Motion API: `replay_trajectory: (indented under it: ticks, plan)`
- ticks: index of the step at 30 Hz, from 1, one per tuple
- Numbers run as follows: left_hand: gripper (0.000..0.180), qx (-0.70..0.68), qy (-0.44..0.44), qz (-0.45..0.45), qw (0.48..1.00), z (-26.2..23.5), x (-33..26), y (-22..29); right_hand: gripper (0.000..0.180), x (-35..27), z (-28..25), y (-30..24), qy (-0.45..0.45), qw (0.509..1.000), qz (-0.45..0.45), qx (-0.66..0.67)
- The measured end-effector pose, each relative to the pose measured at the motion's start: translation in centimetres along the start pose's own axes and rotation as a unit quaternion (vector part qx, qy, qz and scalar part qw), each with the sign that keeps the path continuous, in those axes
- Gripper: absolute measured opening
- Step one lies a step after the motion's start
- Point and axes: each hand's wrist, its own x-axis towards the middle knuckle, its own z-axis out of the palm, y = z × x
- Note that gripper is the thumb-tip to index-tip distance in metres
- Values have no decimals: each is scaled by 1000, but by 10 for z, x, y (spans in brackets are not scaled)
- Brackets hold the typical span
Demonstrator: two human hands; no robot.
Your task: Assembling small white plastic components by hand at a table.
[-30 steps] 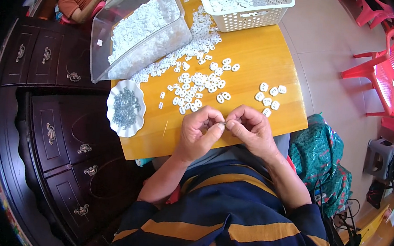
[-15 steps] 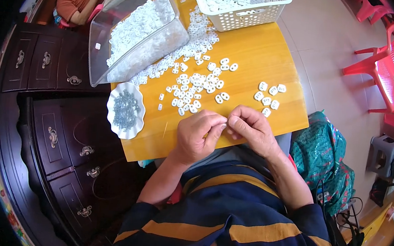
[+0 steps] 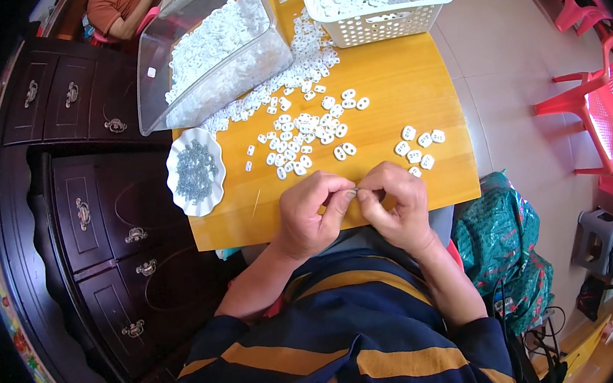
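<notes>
My left hand (image 3: 312,210) and my right hand (image 3: 402,206) meet fingertip to fingertip over the near edge of the wooden table. Each pinches, thumb against forefinger; whatever sits between them is too small to make out. Just beyond lies a loose group of white two-holed plastic pieces (image 3: 311,131), with a pair of them (image 3: 344,151) set apart nearest my fingers. Right of these is a small cluster of white pieces with dark marks in their holes (image 3: 414,157). A white scalloped dish (image 3: 172,174) of small grey metallic-looking parts stands left of my hands.
A clear plastic bin (image 3: 157,97) of white pieces lies tilted at the far left, spilling onto the table (image 3: 402,76). A white perforated basket (image 3: 384,30) stands at the far edge. Dark drawers (image 3: 82,210) flank the left; a green bag (image 3: 498,228) sits right. Another person sits beyond.
My right hand has turned slightly, its knuckles raised and thumb drawn in. The fingertips of both hands remain together in about the same place.
</notes>
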Motion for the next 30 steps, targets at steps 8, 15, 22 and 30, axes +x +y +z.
replay_trajectory:
  ticks: [8, 15, 22, 30]
  plan:
    - [14, -248, -53, -216, 943, 3, -8, -3, 16, 3, -4, -4, 38, 950, -227, -210]
    - [17, -332, -101, -287, 893, 1, -7, -8, 14, 2, -2, -7, 25, 953, -215, -211]
    - [10, -89, -38, -47, 994, -2, -6, -8, 6, -2, 2, -4, -11, 1000, 11, -24]
    - [7, 42, -8, 121, 992, -2, -1, -15, 25, -3, 0, -3, -78, 931, 266, 236]
